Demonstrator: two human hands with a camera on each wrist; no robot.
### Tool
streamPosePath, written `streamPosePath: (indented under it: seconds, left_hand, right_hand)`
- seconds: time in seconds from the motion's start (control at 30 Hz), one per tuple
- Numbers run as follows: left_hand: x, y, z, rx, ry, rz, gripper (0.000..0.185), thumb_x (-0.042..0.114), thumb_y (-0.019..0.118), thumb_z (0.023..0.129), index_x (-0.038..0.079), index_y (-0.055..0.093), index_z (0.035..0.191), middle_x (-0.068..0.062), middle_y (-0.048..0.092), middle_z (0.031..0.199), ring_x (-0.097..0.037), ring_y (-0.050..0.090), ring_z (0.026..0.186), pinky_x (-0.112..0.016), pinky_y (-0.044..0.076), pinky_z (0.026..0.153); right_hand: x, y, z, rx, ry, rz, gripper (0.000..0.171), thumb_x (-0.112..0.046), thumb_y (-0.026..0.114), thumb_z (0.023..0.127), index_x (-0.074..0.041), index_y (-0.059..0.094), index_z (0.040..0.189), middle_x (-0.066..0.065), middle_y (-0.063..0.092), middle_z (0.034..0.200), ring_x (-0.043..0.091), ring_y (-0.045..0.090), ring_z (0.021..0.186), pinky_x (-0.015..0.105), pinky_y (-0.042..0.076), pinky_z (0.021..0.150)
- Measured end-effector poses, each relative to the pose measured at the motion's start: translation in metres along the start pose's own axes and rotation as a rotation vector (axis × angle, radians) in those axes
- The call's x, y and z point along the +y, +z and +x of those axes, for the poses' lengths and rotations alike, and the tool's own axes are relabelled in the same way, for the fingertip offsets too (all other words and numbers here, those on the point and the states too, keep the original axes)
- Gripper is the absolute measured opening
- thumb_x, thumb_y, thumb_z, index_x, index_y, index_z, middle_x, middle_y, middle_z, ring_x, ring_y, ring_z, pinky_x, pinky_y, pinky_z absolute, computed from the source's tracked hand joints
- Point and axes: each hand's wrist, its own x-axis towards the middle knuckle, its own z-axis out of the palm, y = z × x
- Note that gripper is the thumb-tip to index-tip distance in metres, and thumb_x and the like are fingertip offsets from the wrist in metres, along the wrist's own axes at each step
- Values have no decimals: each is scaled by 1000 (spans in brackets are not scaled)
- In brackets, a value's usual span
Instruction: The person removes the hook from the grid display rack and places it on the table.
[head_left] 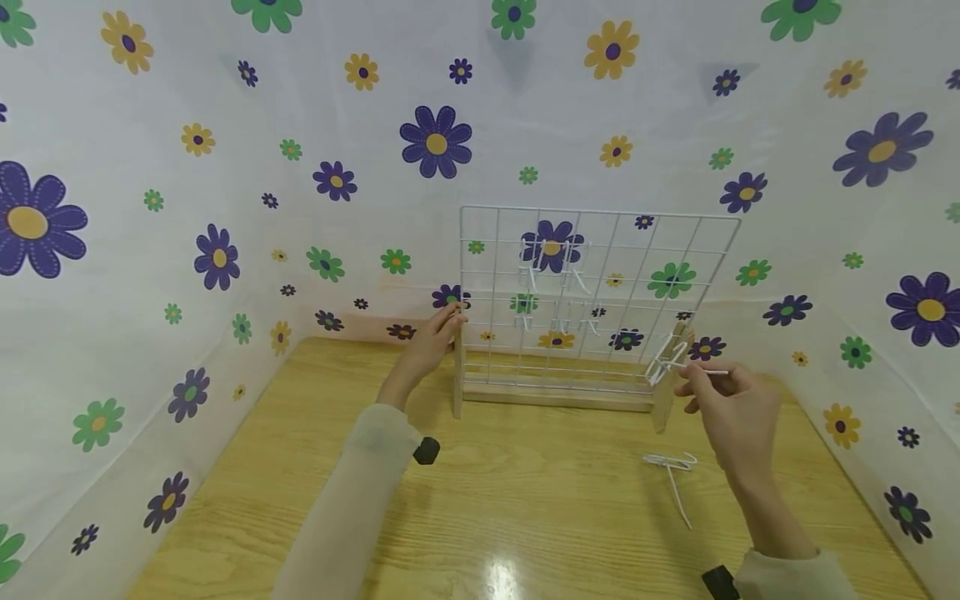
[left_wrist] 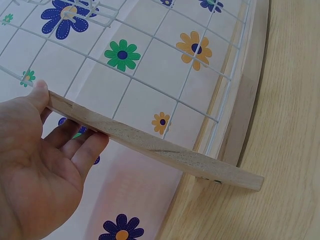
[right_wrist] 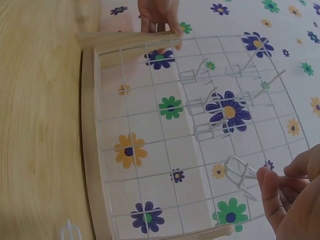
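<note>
A white wire grid (head_left: pixel 600 213) stands upright in a wooden frame (head_left: pixel 555 397) on the table. My left hand (head_left: pixel 450 317) grips the frame's left post (left_wrist: pixel 150 145), thumb on one side and fingers behind (left_wrist: pixel 62 120). My right hand (head_left: pixel 693 375) pinches a white wire hook (head_left: pixel 667 360) by its stem, the hook's head close to the grid's lower right corner. In the right wrist view the hook (right_wrist: pixel 239 172) sits against the mesh beside my fingers (right_wrist: pixel 280 172). Several white hooks (head_left: pixel 555 283) hang on the grid's middle.
One loose white hook (head_left: pixel 671 467) lies on the wooden table (head_left: pixel 525 517) in front of the frame's right end. Flower-printed white sheets (head_left: pixel 225 167) wall in the table at the back and on both sides.
</note>
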Motion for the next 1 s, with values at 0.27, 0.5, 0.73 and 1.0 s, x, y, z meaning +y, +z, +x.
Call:
streamPosePath:
  seconds: [0.27,0.5,0.73,1.0]
  left_hand:
    - [-1,1,-1,9,7,16,53,34,36,115,17,28,165,-14,36,164,-33,34,150,-49,40,117]
    - [-3,1,1,13,7,30,54,36,35,115,17,28,165,-14,36,164,-33,35,150,-49,41,117]
    - [-3,1,2,14,8,25,54,36,36,115,17,29,165,-14,37,163,-33,35,150,-49,41,117]
    - [-2,1,0,12,14,22,54,35,35,115,18,28,165,-14,38,163,-34,32,151,-49,39,118]
  right_hand:
    - [13,0,-15,-21,103,-16,12,-1,68,98,10,72,102,-3,74,72,11,63,50,17,51,44]
    - [24,5,-30,-49,155,-28,12,-2,68,98,10,72,100,-11,73,72,13,64,51,18,51,44]
    - [33,9,-41,-79,205,-17,12,-1,67,98,10,70,101,-6,75,75,14,65,53,19,54,47]
    - [44,13,-57,-152,260,-55,13,-5,68,99,7,71,102,6,76,79,20,66,57,24,57,51]
